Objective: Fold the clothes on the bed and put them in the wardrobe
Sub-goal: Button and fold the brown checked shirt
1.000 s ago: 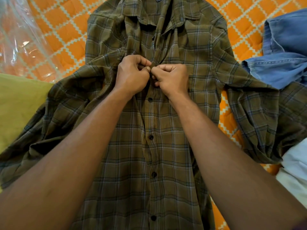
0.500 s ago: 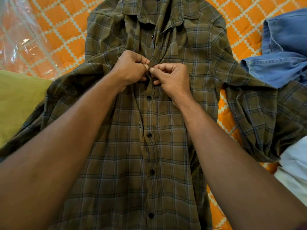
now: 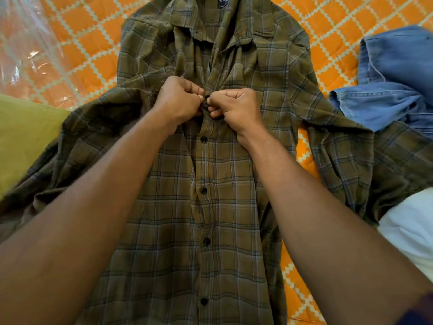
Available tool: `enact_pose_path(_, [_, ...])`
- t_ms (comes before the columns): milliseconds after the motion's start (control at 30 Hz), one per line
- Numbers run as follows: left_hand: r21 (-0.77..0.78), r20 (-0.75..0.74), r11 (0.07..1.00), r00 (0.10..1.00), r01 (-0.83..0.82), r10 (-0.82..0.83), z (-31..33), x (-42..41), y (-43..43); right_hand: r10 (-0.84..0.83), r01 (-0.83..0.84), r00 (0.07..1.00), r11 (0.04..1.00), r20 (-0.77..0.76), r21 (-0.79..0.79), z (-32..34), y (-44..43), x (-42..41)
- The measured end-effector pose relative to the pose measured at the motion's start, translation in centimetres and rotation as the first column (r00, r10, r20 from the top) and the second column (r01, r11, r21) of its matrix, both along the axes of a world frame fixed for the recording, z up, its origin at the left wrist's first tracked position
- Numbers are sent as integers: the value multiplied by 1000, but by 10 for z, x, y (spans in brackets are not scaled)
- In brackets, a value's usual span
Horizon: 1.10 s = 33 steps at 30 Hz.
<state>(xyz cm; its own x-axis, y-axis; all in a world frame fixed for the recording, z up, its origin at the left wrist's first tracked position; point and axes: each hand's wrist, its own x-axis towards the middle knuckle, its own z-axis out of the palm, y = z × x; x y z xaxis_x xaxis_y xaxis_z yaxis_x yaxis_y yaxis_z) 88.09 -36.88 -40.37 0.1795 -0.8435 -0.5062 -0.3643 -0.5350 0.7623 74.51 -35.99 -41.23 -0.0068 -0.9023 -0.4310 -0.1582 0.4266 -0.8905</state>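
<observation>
The fingertips (image 3: 199,97) of the left hand (image 3: 178,99) and of the right hand (image 3: 236,106) are curled tight and meet at the front strip of the plaid shirt (image 3: 225,207), each hand pinching its own edge of cloth. Between them a dark button (image 3: 207,98) now shows. Half a second ago, and a second ago, the thumbs covered that spot and no button could be seen there. Judgement: this button is passing through its hole or has just done so; the fingers hide whether it is fully seated. The next button down (image 3: 203,139) and those below it appear fastened. Above the hands the collar (image 3: 194,31) lies open. The shirt lies front up on the orange bed cover (image 3: 93,43), sleeves spread to both sides. Folding has not begun, and no wardrobe is in view. A denim garment (image 3: 393,90) and a white garment (image 3: 412,226) lie to the right, overlapping the right sleeve.
</observation>
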Motion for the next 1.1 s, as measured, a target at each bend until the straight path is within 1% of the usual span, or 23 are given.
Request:
enact_pose_path(33, [3, -2, 1000, 1000, -22, 22, -2, -2, 0, 4, -4, 1000, 1000, -2, 11, 2, 0, -2])
enact_pose_path(133, [-48, 86, 999, 996, -14, 18, -7, -1, 3, 61, -57, 996, 997, -72, 60, 6, -3, -3])
enact_pose_path(167, [-61, 84, 998, 996, -6, 11, -6, 1, 5, 89, -81, 992, 993, -87, 85, 7, -5, -4])
enact_pose_path(267, [-43, -10, 999, 1000, 10, -10, 0, 5, 9, 101, -88, 991, 986, -87, 143, 10, -8, -10])
enact_pose_path(333, [-33, 35, 997, 997, 68, -67, 4, 7, 11, 104, -79, 976, 988, -193, 131, 7, -6, -13])
enact_pose_path(400, [-59, 115, 989, 985, 134, -127, 6, 7, 11, 100, -77, 940, 994, -325, 84, 3, -3, -16])
enact_pose_path(467, [-135, 179, 974, 971, 182, -156, 10, 8, 8, 64, -69, 913, 998, -403, 2, 5, -3, -18])
enact_pose_path(533, [-228, 203, 952, 966, 205, -159, 17, 11, 2, -12, -50, 904, 990, -428, -134, 12, -6, -20])
enact_pose_path(600, [-277, 241, 930, 954, 241, -175, 26, 11, -10, -78, -28, 909, 969, -409, -246, 22, -14, -18])
enact_pose_path(700, [-278, 315, 916, 929, 288, -196, 29, 11, -30, -118, -51, 891, 933, -439, -355, 32, -36, -8])
enact_pose_path(767, [-236, 338, 928, 920, 289, -201, 22, 12, -45, -87, -122, 872, 914, -482, -386, 35, -55, 0])
enact_pose_path(800, [-203, 335, 938, 920, 282, -204, 18, 12, -50, -33, -186, 853, 914, -522, -361, 35, -62, 4])
enact_pose_path(867, [-157, 315, 950, 925, 269, -210, 11, 11, -58, 96, -306, 769, 923, -631, -233, 30, -70, 8])
enact_pose_path(933, [-143, 321, 942, 914, 305, -247, 8, 7, -63, 149, -333, 685, 935, -713, -124, 25, -71, 7])
enact_pose_path(967, [-134, 335, 934, 902, 332, -273, 7, 6, -64, 145, -326, 675, 938, -724, -116, 24, -69, 5])
enact_pose_path(1000, [-124, 353, 926, 888, 358, -296, 5, 3, -66, 137, -314, 686, 942, -715, -120, 23, -68, 0])
enact_pose_path(1033, [-117, 384, 916, 868, 383, -313, 4, 2, -67, 125, -289, 716, 949, -686, -129, 22, -67, -4])
enact_pose_path(1100, [-93, 437, 910, 838, 404, -327, 1, -1, -68, 41, -158, 791, 978, -611, -139, 16, -65, -15])
